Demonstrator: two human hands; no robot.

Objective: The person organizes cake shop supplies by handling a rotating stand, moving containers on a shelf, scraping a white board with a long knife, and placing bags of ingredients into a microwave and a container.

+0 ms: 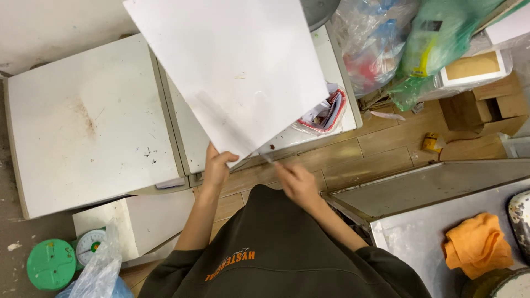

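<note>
My left hand (216, 165) grips the near corner of a large white flat board (232, 66), holding it tilted up in front of me. Faint smears mark the board's surface. My right hand (295, 179) is blurred just below the board's lower edge; it seems to hold a thin blade-like tool (268, 158) whose tip touches that edge. Dark sleeves of my sweatshirt fill the lower middle.
Two white chest appliances (88, 121) stand side by side behind the board. Plastic bags (386, 38) and cardboard boxes (486, 105) are piled at upper right. A metal counter (419, 232) at right carries an orange cloth (477, 245). A green scale (52, 265) sits lower left.
</note>
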